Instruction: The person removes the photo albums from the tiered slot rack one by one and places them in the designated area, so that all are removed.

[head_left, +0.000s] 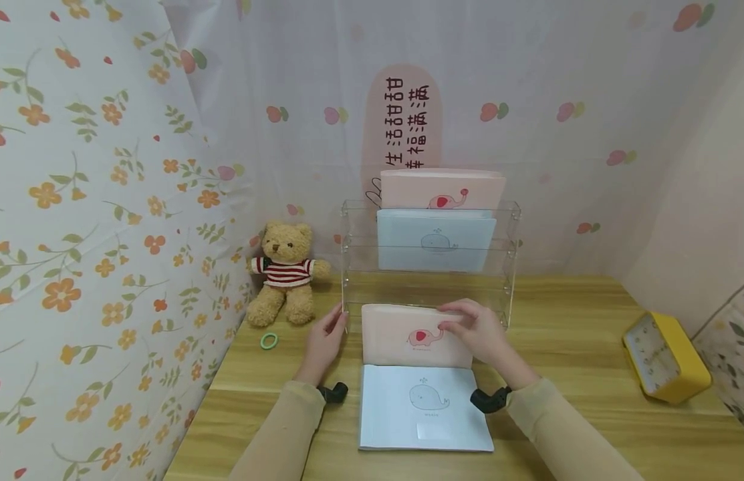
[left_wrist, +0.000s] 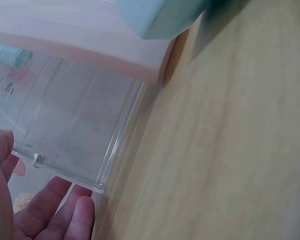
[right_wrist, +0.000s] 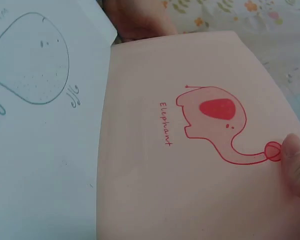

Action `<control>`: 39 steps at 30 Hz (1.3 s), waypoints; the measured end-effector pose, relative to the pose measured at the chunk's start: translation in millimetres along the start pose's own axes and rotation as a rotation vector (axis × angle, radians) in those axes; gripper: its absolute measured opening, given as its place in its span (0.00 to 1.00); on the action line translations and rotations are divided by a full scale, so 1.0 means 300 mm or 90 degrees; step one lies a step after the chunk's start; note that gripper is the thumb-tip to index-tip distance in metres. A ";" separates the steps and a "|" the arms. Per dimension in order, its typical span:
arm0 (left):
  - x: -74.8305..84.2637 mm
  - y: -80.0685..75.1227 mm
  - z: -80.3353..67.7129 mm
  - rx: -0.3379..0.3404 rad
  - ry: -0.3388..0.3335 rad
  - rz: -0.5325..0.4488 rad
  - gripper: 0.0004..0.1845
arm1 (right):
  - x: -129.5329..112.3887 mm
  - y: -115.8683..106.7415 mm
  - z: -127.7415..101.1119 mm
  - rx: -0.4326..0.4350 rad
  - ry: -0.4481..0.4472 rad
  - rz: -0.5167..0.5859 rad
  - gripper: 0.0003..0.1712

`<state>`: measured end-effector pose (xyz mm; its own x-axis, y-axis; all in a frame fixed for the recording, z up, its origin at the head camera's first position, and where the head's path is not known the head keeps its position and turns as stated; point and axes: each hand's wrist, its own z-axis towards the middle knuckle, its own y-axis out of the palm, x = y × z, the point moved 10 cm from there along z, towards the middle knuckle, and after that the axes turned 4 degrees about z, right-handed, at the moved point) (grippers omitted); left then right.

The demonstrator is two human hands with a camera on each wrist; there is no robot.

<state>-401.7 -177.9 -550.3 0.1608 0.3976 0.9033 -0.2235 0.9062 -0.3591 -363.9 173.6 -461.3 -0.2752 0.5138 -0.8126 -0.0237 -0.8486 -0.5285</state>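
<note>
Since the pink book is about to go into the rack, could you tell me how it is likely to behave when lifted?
The pink book looks thin and soft-covered, so it probably bends if held by one edge. It seems light: the right hand tips it with fingertips alone. Its smooth cover, resting on the blue book, could slide easily.

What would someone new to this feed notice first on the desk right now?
Probably the pink elephant notebook at the centre of the wooden desk, held by the right hand, with a blue whale notebook lying flat just in front. Behind stands a clear acrylic rack, steadied at its corner by the left hand. A teddy bear sits at the left wall, a yellow clock far right.
</note>
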 end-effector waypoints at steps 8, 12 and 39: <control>0.003 0.001 -0.003 -0.004 -0.006 -0.006 0.23 | 0.010 0.006 0.011 -0.002 -0.014 -0.020 0.16; 0.003 0.001 -0.002 -0.004 -0.006 -0.006 0.23 | 0.002 0.007 0.012 -0.015 -0.011 -0.025 0.15; -0.017 0.011 -0.001 -0.009 -0.025 -0.006 0.24 | 0.083 0.037 0.010 -0.055 0.039 -0.089 0.18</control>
<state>-403.1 -177.0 -556.1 0.1248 0.3828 0.9154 -0.2087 0.9121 -0.3530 -373.9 176.7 -486.7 -0.2164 0.6352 -0.7414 0.0258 -0.7554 -0.6547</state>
